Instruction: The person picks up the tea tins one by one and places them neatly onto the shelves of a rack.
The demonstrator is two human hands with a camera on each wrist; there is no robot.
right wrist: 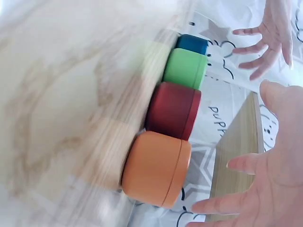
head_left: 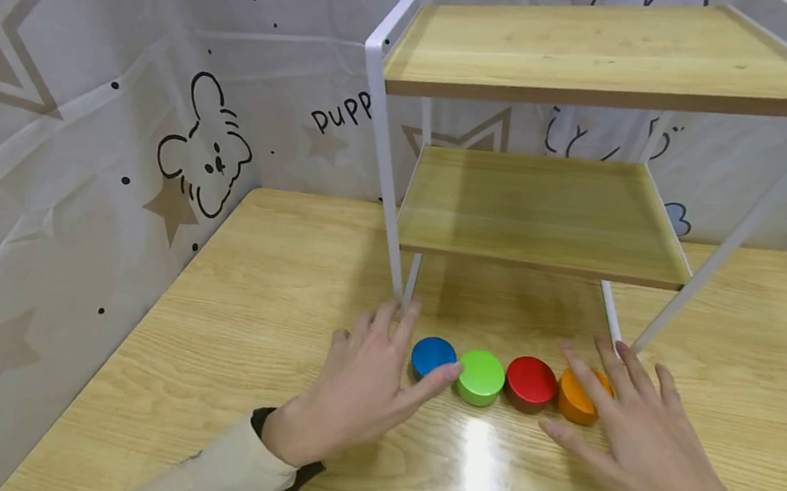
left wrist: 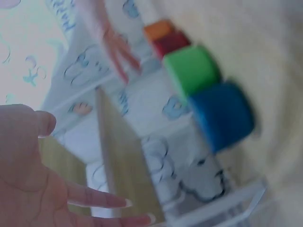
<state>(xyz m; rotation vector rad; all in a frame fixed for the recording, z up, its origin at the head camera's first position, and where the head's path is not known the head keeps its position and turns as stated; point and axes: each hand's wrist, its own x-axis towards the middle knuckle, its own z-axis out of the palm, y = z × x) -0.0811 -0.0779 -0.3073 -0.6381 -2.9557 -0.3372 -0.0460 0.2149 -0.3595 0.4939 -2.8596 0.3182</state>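
Lined up side by side on the table are a blue round tin (head_left: pixel 433 358), a green one (head_left: pixel 481 378), a red one (head_left: pixel 530 384) and an orange one (head_left: pixel 576 397). My left hand (head_left: pixel 369 381) hovers by the blue tin with fingers spread, its thumb in front of the blue and green ones. Over the orange tin my right hand (head_left: pixel 652 436) spreads its fingers, partly covering it. In the right wrist view the orange tin (right wrist: pixel 156 169) shows a lid seam and stands apart from the right palm (right wrist: pixel 279 175). Both hands hold nothing.
Behind the tins stands a two-tier shelf with wooden boards (head_left: pixel 546 213) and white metal legs (head_left: pixel 388 182). A printed cloth (head_left: pixel 88 169) hangs at the left and back of the wooden table (head_left: pixel 212 354).
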